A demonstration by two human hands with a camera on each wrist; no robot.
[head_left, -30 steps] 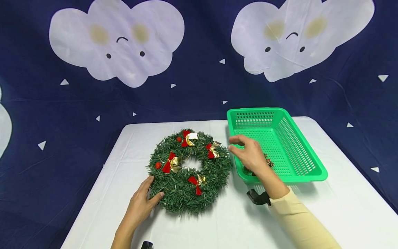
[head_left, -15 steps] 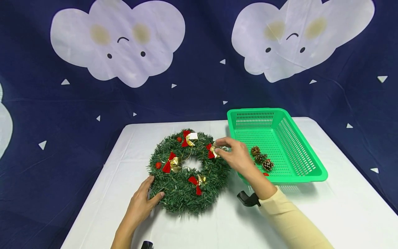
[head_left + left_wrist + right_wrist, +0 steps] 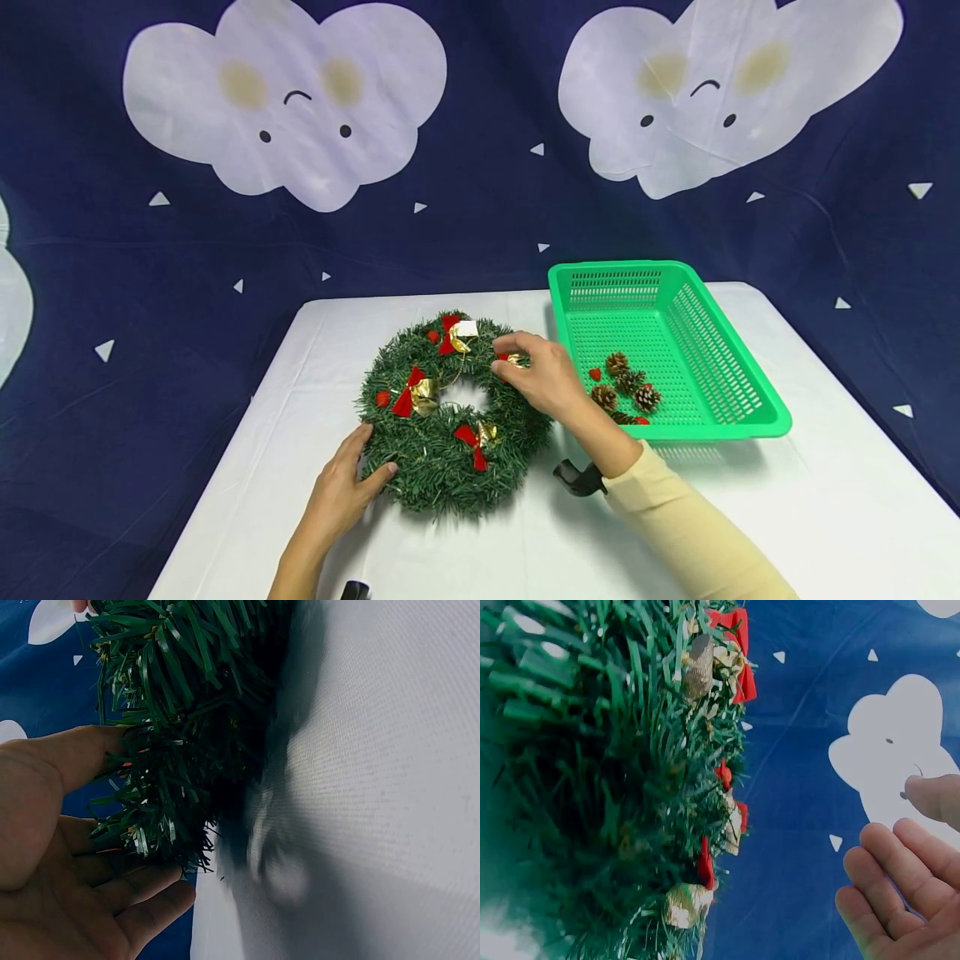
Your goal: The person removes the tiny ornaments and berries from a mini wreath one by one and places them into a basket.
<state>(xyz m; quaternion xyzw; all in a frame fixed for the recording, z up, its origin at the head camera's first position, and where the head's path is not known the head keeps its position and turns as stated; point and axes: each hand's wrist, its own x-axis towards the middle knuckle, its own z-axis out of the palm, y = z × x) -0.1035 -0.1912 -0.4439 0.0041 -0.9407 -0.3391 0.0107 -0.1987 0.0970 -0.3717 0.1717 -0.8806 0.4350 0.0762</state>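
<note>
A green artificial wreath [image 3: 442,483] with red and gold bows and small red ornaments lies on the white table. My left hand [image 3: 337,492] grips its near left edge; in the left wrist view, its thumb and fingers [image 3: 157,907] lie on either side of the green tips. Above the wreath's right side hovers my right hand [image 3: 543,375], partly covering the red and gold bow [image 3: 516,360] there. Thumb and fingertips are apart, and the right wrist view shows nothing held, with the fingers [image 3: 900,877] loosely curved and away from the greenery.
Right of the wreath stands a green perforated basket [image 3: 720,333]. Several pine cones [image 3: 647,397] and a few red pieces [image 3: 595,374] lie in its near left part. Behind the white table [image 3: 315,358] hangs a dark blue curtain [image 3: 480,208] with clouds.
My right hand has moved left from over the basket's edge to above the wreath's right-hand bow, uncovering the pine cones. The left hand and the wreath stay put.
</note>
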